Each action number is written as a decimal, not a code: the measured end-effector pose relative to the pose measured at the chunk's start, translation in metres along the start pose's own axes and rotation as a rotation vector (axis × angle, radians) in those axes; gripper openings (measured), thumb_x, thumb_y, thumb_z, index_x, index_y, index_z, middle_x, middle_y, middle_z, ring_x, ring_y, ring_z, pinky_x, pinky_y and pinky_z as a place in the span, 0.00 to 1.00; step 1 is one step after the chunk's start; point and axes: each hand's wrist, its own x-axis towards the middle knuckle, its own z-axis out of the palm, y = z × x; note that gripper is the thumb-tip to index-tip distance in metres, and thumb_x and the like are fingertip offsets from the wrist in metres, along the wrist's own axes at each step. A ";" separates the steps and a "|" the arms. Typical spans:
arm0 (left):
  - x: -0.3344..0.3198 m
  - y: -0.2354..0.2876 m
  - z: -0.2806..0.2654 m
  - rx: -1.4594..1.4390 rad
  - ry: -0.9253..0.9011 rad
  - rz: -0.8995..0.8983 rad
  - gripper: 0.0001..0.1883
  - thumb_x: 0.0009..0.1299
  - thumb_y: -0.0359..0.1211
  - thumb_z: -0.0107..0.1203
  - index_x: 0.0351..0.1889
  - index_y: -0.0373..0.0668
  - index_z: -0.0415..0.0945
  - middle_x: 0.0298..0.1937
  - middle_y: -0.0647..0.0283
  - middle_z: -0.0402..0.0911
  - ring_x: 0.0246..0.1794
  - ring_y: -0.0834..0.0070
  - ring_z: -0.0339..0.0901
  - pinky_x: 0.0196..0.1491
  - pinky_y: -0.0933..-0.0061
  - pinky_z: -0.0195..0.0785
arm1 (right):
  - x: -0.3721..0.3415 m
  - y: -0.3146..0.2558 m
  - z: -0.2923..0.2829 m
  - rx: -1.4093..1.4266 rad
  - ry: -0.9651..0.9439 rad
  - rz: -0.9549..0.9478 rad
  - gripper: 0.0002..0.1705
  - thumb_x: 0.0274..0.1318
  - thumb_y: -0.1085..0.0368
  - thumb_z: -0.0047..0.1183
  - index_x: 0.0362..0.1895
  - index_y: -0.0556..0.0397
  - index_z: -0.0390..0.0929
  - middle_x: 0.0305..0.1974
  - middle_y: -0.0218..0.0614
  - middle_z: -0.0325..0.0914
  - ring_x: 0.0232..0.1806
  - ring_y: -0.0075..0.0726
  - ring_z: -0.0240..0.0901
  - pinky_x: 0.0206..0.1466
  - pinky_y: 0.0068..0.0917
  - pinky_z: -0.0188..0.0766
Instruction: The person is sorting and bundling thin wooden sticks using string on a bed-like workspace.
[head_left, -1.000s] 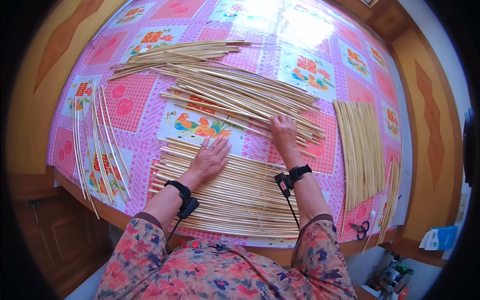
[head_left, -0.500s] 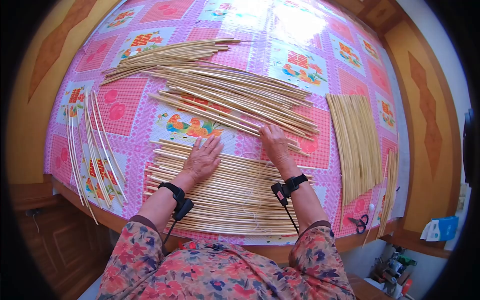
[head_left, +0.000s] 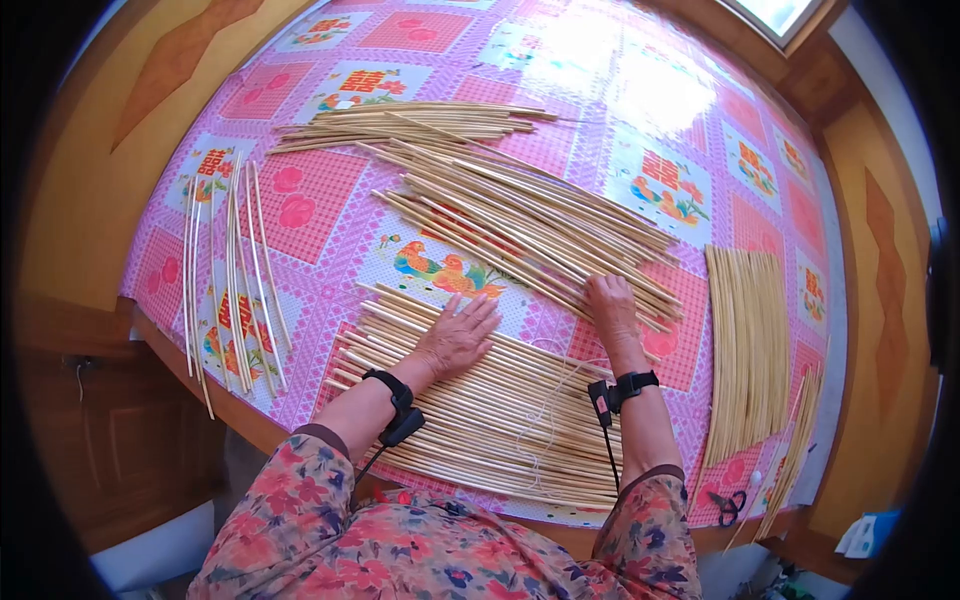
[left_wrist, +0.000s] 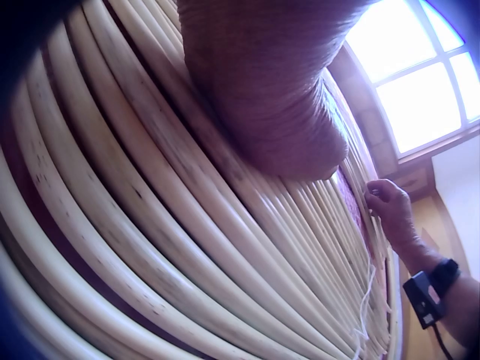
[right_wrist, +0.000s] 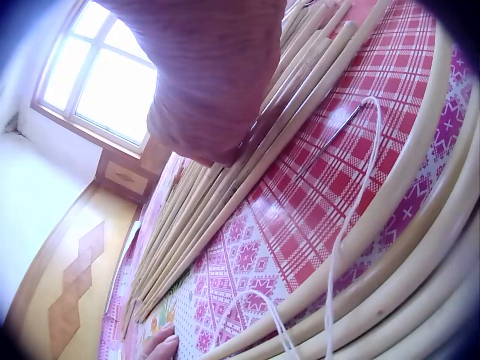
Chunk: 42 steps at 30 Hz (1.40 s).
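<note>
My left hand [head_left: 460, 338] rests with straight, spread fingers on the far left part of a row of pale plant stalks [head_left: 480, 420] laid side by side. White thread [head_left: 540, 430] runs across the row's right part. My right hand [head_left: 612, 305] is at the right end of a loose pile of stalks [head_left: 530, 215], its fingers curled and pinching a stalk at the pile's near edge. Its fingertips are hidden in the right wrist view, behind the hand. A needle [right_wrist: 330, 139] with white thread lies on the tablecloth between pile and row.
A finished-looking flat panel of stalks [head_left: 748, 350] lies at the right. Dark-handled scissors [head_left: 728, 508] and a thin bundle of stalks [head_left: 795, 450] are near the table's front right. Several thin loose stalks [head_left: 240, 270] lie at the left on the patterned tablecloth [head_left: 330, 215].
My right hand has drawn back slightly from over the pile to its near edge, fingers now at one stalk. My left hand stays on the row. The head view has shifted.
</note>
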 end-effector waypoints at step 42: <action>-0.106 0.021 -0.128 -1.961 0.009 -0.044 0.14 0.69 0.34 0.43 0.47 0.35 0.69 0.42 0.58 0.75 0.45 0.72 0.73 0.49 0.73 0.69 | -0.092 -0.153 -0.146 1.132 -0.659 0.489 0.10 0.58 0.65 0.45 0.39 0.59 0.72 0.24 0.30 0.73 0.23 0.21 0.71 0.26 0.17 0.69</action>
